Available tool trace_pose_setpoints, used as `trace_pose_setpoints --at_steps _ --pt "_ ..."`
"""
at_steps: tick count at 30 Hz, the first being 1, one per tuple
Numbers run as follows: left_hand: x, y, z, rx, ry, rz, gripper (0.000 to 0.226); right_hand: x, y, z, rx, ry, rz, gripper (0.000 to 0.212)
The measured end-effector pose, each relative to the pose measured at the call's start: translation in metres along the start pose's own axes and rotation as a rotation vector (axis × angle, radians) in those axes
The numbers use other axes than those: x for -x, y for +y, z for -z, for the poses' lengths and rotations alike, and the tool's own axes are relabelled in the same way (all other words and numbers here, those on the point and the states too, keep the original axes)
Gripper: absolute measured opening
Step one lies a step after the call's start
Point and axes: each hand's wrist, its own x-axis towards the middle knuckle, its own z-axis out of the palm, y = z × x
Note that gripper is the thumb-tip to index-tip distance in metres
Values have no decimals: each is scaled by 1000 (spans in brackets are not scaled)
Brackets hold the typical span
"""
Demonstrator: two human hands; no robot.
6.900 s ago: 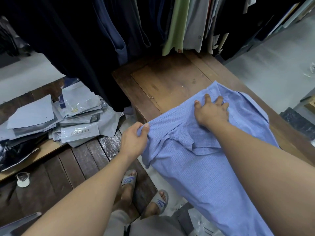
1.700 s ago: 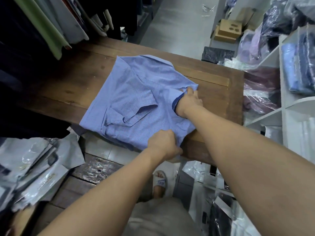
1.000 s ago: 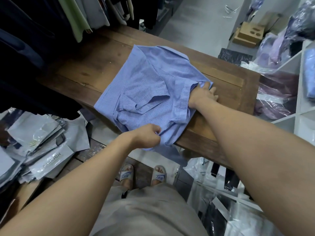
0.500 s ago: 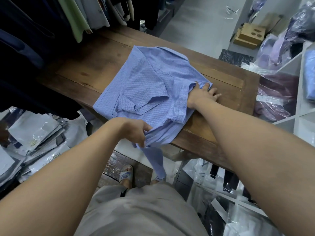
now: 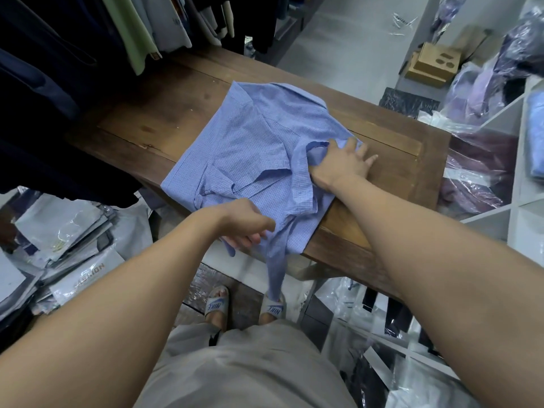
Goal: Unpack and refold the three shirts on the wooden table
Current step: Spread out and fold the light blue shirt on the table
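Holds the left hand (image 5: 247, 228) lower than half a second ago, off the top layer and down at the near edge of the surface (image 5: 164, 113), fingers curled round the loose lower part of the blue shirt (image 5: 253, 148). Lets a narrow strip of that cloth dangle past the edge towards the floor, longer than a second ago. Keeps the right hand (image 5: 344, 163) at the garment's right border, about where it was, but now with fingers straight and spread flat on the bare wood, thumb side tucked against a bunched fold.

Points, most likely, to a bottom fold not yet made: sides seemingly turned in, tail left to bring up over the body.

Leaves the blue shirt mostly on the surface, collar end away from the person, between the two hands. Grips the overhanging hem at the near edge with the left, touches the side fold with the right. Shows no second or third shirt laid out, so probably well short of done.
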Motion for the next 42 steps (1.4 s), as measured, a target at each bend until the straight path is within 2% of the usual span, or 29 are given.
trace_pose_setpoints --at_steps 2,4,7,8,9,10,12,13,17,22,25,29,30,33,35,37,40,42 --pt "-2 7 -7 136 106 -59 54 0 0 -2 7 136 121 62" --pt "4 22 -16 170 240 -119 73 0 1 -2 32 105 224 54" --pt "3 35 -24 15 385 -161 89 -2 5 -3 60 40 304 46" --pt "-1 35 -26 -60 428 -171 88 -1 7 -3 56 24 326 45" --pt "-6 34 -26 -115 460 -181 78 -1 10 -3 59 6 356 46" --pt "-11 33 -24 -130 477 -191 58 1 14 -3 66 -6 391 48" --pt "-17 31 -18 -16 482 -176 17 3 22 -4 86 -16 464 51" --pt "-19 29 -16 79 480 -167 12 4 28 -5 96 -21 497 53" --pt "-24 27 -10 243 494 -162 12 -1 49 -6 76 -45 562 54" --pt "-20 22 0 385 418 -230 21 -8 69 -5 28 -27 523 62" --pt "-18 16 -4 344 455 -274 19 -13 76 -6 -6 -8 491 62" --pt "-17 7 -11 388 481 -220 8 -21 80 -8 -17 87 469 53" --pt "-15 6 -10 371 476 -198 18 -23 80 -7 -24 96 465 51" --pt "-7 7 -7 310 387 -157 69 -29 78 -9 -33 89 463 51" --pt "-2 11 -8 179 326 -152 84 -31 73 -8 -50 93 455 52" --pt "-3 10 -10 -13 297 -161 89 -31 69 -6 -63 117 444 55" --pt "-10 1 -19 -102 264 -151 69 -35 70 3 -136 92 357 65" --pt "-11 -5 -25 -85 270 -164 46 -39 75 8 -193 68 282 59"
